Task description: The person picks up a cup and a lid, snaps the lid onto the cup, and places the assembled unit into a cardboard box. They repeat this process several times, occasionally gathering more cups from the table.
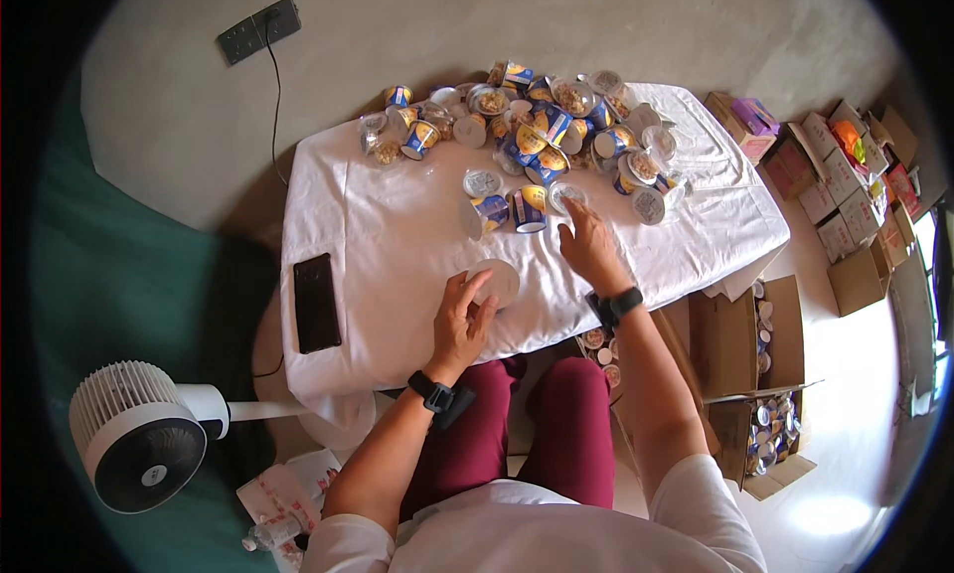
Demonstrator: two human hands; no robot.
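Near the counter's (393, 320) front edge, the left hand (459, 327) pinches a whitish disc (503, 280) (probably light, bendy; best rim-held); I can't tell if the right hand (594, 247) grips.

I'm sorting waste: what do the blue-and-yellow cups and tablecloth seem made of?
Blue-and-yellow cups: perhaps coated paper or plastic, smooth and slightly glossy, with stiff-looking, printed walls. Tablecloth: likely fabric, mostly matte, given its soft wrinkles.

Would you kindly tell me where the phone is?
In the head view, the phone lies near the left edge of the white-covered table, left of the left hand.
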